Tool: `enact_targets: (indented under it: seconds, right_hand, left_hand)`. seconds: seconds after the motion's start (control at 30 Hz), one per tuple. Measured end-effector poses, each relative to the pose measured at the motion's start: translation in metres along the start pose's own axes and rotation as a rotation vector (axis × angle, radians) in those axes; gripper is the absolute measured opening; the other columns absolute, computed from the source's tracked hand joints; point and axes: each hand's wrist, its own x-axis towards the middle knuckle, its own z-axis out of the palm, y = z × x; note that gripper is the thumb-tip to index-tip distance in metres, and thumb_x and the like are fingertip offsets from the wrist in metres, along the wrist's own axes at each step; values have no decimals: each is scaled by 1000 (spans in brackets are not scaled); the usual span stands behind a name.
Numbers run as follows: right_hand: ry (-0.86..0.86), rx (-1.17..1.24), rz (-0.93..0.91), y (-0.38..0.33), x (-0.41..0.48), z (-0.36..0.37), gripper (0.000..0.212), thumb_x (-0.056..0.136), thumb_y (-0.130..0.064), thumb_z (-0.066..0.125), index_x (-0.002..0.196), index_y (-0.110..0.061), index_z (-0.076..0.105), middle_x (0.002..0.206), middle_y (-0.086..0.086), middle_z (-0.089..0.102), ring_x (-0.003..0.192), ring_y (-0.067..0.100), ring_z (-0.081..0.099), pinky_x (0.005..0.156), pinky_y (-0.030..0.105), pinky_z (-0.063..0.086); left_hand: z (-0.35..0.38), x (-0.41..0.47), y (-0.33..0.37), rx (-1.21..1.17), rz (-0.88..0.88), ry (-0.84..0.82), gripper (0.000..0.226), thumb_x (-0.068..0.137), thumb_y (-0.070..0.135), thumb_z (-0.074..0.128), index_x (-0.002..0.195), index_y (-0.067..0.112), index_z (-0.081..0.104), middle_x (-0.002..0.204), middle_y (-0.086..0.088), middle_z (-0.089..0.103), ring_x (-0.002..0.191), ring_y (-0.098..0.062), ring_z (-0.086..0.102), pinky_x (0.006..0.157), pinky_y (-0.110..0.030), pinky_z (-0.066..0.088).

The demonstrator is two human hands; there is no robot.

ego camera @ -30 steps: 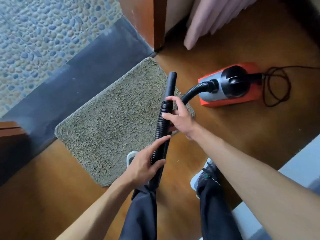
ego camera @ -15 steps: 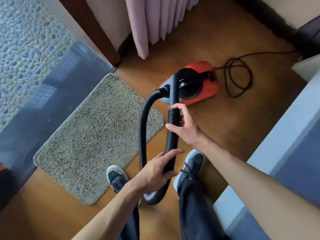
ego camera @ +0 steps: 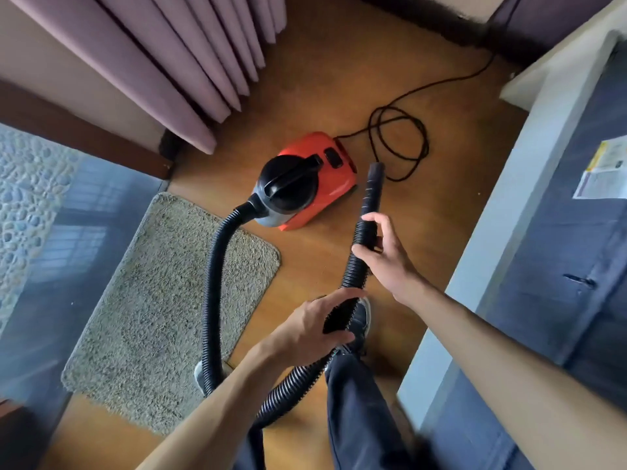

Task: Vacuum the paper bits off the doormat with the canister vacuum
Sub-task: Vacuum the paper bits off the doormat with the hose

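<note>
A red and black canister vacuum (ego camera: 307, 183) stands on the wooden floor past the far right corner of the beige shaggy doormat (ego camera: 159, 300). Its black ribbed hose (ego camera: 213, 293) runs from the canister over the mat's right side, loops by my feet and rises to my hands. My left hand (ego camera: 314, 325) grips the hose low down. My right hand (ego camera: 380, 252) holds it higher up, just below the smooth black nozzle end (ego camera: 373, 184), which points away over bare floor to the right of the canister. No paper bits show on the mat.
The black power cord (ego camera: 400, 144) lies coiled on the floor behind the vacuum. Mauve curtains (ego camera: 190, 62) hang at the far left. A dark threshold and pebbled ground (ego camera: 30, 205) lie left of the mat. A blue-grey bed or cabinet (ego camera: 559, 266) runs along the right.
The view has swung right. The nozzle end has moved from over the mat and canister to the floor right of the canister. Both hands keep their hold on the hose.
</note>
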Motion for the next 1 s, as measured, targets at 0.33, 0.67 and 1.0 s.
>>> enact_targets:
  seconds: [0.33,0.67,1.0]
  right_hand:
    - [106,124,128,-2,3,-67,45,91,-11,64,126,-34,45,118,7,58,96,16,62,65,19,50]
    - [14,136,283,-13,15,-69,47,91,-8,64,127,-33,48,116,14,59,97,23,64,62,30,59]
    - [34,155,342,-36,41,-66,47,87,-16,70,125,-38,50,105,10,64,92,20,66,66,33,61]
  left_hand:
    - [0,51,44,61,-6,-65,64,86,20,72,140,45,48,113,17,63,89,6,58,73,-2,44]
    - [-22,60,42,-104,-114,-157,60,86,7,71,135,38,53,105,22,64,86,5,65,83,-19,54]
    - [-61,79,48,-104,-122,-163,62,85,4,72,131,41,54,100,11,58,84,13,58,82,-25,58]
